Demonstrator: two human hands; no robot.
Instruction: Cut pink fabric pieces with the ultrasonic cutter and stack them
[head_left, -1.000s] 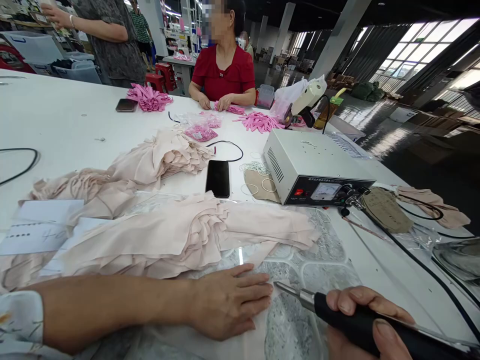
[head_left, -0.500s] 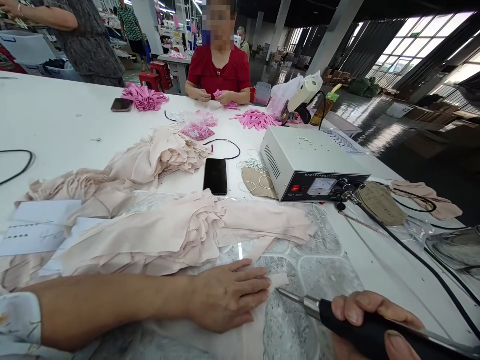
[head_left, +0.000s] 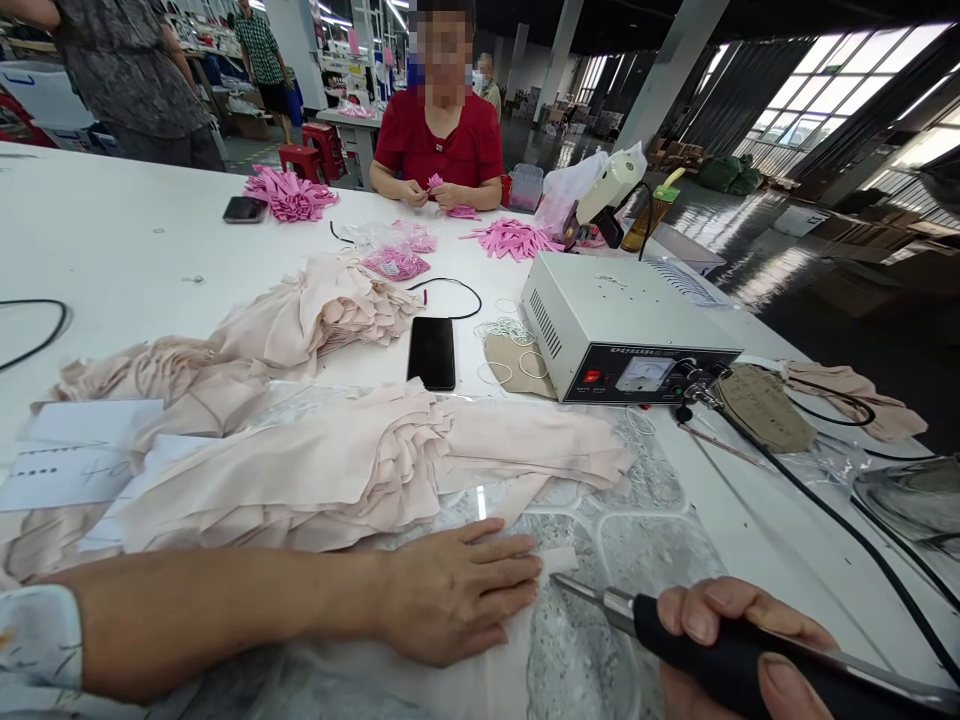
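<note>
My left hand (head_left: 466, 592) lies flat with fingers stretched out, pressing a pale beige fabric piece (head_left: 511, 668) onto the grey marbled mat (head_left: 577, 660). A short strip end (head_left: 559, 560) of the same fabric shows just past my fingertips. My right hand (head_left: 739, 640) is wrapped round the black handle of a corded ultrasonic cutter (head_left: 697, 635). Its tapered metal tip is close to the fabric edge beside my left fingertips; whether it touches cannot be told. Layered beige fabric pieces (head_left: 300, 470) lie beyond my left arm.
A grey control box (head_left: 630, 310) with a dial stands ahead to the right, a cable (head_left: 817, 500) running from it. Nearby are a black phone (head_left: 431, 353), rubber bands (head_left: 506, 330) and a second beige pile (head_left: 315, 310). Across the table a co-worker (head_left: 439, 140) handles pink strips.
My right hand and the cutter have shifted very slightly left. My left hand stays put. The standing person at the far left has moved left, and the co-worker's hands are closer together.
</note>
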